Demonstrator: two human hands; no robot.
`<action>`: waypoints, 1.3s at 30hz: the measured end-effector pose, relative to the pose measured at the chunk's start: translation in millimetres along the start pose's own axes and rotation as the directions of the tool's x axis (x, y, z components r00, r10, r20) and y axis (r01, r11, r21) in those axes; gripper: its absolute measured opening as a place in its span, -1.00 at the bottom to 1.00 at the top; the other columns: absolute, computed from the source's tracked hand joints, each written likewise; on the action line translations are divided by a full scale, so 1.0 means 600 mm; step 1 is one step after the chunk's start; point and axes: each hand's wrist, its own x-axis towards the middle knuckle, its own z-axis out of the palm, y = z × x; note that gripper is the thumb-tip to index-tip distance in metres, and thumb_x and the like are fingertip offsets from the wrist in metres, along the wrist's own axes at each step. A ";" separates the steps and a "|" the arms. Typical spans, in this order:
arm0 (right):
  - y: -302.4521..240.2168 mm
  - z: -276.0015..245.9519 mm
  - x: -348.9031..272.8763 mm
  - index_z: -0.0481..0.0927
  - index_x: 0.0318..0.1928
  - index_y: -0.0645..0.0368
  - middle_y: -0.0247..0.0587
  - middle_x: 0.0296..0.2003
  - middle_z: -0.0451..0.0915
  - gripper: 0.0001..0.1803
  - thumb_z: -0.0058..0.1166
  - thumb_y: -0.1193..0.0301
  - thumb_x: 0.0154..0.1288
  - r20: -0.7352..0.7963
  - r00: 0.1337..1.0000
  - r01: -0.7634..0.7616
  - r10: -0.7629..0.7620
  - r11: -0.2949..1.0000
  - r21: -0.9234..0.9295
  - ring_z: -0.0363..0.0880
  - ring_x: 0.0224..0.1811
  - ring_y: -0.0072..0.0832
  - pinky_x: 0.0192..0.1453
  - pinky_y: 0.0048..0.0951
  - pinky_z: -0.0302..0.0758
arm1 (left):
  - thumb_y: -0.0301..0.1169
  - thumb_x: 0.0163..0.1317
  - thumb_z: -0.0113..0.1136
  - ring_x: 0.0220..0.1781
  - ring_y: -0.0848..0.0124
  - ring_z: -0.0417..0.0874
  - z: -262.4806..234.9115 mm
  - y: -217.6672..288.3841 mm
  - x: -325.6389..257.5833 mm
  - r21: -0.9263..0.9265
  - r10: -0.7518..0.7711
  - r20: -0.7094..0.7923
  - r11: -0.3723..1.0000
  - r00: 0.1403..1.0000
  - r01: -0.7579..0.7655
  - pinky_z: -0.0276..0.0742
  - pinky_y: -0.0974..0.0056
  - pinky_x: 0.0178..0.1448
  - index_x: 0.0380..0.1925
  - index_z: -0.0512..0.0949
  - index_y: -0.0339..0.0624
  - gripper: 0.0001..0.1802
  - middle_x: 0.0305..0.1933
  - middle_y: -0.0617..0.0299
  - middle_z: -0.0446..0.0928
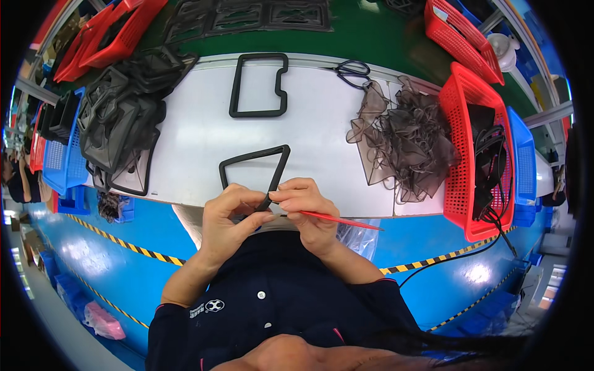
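Close to my body, over the near edge of the white table, I hold a black rubber-like frame, tilted up with its far side resting toward the tabletop. My left hand pinches its near corner between thumb and fingers. Against that same corner, my right hand has its fingertips closed around a thin red tool, perhaps tweezers, whose tail points right. The tool's tip is hidden by my fingers. Farther up the table lies a second black frame, flat, with a notch in its right side.
Black frames with sheer dark material are piled at left. Black-handled scissors lie at the far edge. At right are crumpled sheer dark scraps and a red basket holding black cables. More frames lie on the green surface beyond.
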 end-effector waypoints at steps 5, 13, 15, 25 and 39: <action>0.001 0.004 0.003 0.53 -0.20 0.16 -0.09 -0.15 0.63 -0.89 0.04 0.42 0.30 0.044 0.994 0.103 -0.099 0.990 -0.099 0.46 -0.05 -0.29 -0.01 -0.37 0.45 | -0.59 -0.03 0.35 -0.33 0.49 0.59 0.001 0.000 -0.002 -0.056 -0.009 -0.013 0.998 1.000 0.008 0.57 0.44 -0.21 -0.28 0.58 -0.32 -0.75 -0.33 0.23 0.48; 0.001 -0.042 0.015 0.46 -0.12 0.24 0.02 -0.16 0.60 -0.85 -0.09 0.45 0.38 -0.374 0.925 0.055 -0.065 0.998 -0.037 0.57 -0.27 -0.39 -0.18 -0.43 0.50 | -0.61 -0.15 0.38 -0.33 0.43 0.52 -0.004 -0.004 -0.010 0.166 0.087 -0.026 0.983 0.996 -0.082 0.52 0.41 -0.27 -0.40 0.61 -0.27 -0.77 -0.41 0.24 0.51; -0.004 -0.111 0.036 0.48 -0.10 0.26 -0.04 -0.15 0.61 -0.83 -0.09 0.49 0.37 -0.449 0.891 -0.055 -0.068 0.965 -0.256 0.56 -0.30 -0.49 -0.26 -0.51 0.47 | -0.58 -0.18 0.39 -0.33 0.38 0.50 -0.007 0.006 -0.008 0.345 0.212 0.043 0.914 0.976 -0.213 0.48 0.40 -0.30 -0.43 0.61 -0.23 -0.77 -0.42 0.27 0.53; -0.006 -0.237 0.045 0.62 -0.23 0.27 -0.26 -0.33 0.62 -0.86 0.10 0.50 0.22 -0.500 0.856 -0.487 0.134 0.539 -0.688 0.44 -0.48 -0.65 -0.47 -0.63 0.35 | -0.70 -0.18 0.15 0.01 0.11 0.43 -0.034 -0.029 -0.040 0.691 0.106 0.308 0.658 0.945 -0.299 0.44 0.17 -0.01 -0.42 0.64 -0.08 -0.70 -0.09 0.18 0.49; -0.003 -0.111 0.073 0.66 -0.25 0.17 -0.11 -0.06 0.51 -0.85 0.17 0.54 0.12 -0.284 0.958 -0.151 -0.048 0.756 -0.637 0.49 -0.03 -0.34 0.08 -0.41 0.39 | -0.17 0.37 -0.06 -0.41 0.39 0.65 -0.079 -0.143 -0.112 -0.282 -0.491 -0.261 0.862 0.831 0.421 0.57 0.41 -0.32 -0.22 0.53 -0.42 -0.57 -0.38 0.01 0.61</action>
